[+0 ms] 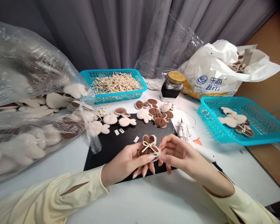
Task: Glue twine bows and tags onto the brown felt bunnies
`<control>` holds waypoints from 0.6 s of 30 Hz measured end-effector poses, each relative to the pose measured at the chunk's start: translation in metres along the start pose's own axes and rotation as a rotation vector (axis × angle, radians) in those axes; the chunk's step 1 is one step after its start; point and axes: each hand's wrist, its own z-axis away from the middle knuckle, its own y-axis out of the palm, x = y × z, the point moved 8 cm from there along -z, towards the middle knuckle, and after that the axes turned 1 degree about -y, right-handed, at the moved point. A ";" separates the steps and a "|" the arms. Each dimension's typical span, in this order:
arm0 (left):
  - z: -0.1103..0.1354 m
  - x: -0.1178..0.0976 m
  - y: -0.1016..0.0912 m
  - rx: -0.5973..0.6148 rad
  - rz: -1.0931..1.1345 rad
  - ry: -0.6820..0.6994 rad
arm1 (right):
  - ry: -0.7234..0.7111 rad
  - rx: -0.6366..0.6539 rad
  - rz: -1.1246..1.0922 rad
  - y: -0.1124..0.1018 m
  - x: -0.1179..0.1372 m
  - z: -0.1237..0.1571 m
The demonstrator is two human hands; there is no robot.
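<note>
My left hand (128, 160) holds a small brown-and-cream plush bunny (144, 150) above the black mat, its thumb across the front and its fingers underneath. A cream cord bow (149, 145) sits below the bunny's ears. Near the lower right of its front is a small white label (155, 154) with dark print, close to my left thumb tip. My right hand (177, 152) closes its thumb and forefinger on the bunny's right edge beside that label; the other fingers are curled. Whether the right fingertips grip the label too, I cannot tell.
Loose white labels (116, 132) and several bunny pieces (160, 120) lie on the black mat (100, 160). Behind stand a blue basket of cord bows (116, 84) and a gold-lidded jar (171, 88). A glue gun (183, 130), another blue basket (266, 124) and filled bags (207, 74) are around.
</note>
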 end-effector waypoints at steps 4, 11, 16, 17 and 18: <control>0.000 0.006 0.001 0.018 -0.031 -0.004 | -0.029 0.020 -0.002 0.003 -0.003 0.000; 0.000 0.007 -0.001 -0.040 -0.058 -0.006 | -0.048 0.018 0.006 0.003 -0.003 0.000; 0.002 0.004 -0.005 -0.110 -0.094 0.001 | -0.045 0.005 0.013 0.003 -0.003 0.000; 0.002 0.004 -0.005 -0.112 -0.106 0.000 | -0.045 0.002 0.014 0.003 -0.003 0.000; 0.002 0.003 -0.005 -0.113 -0.115 0.000 | -0.045 -0.003 0.013 0.003 -0.003 0.000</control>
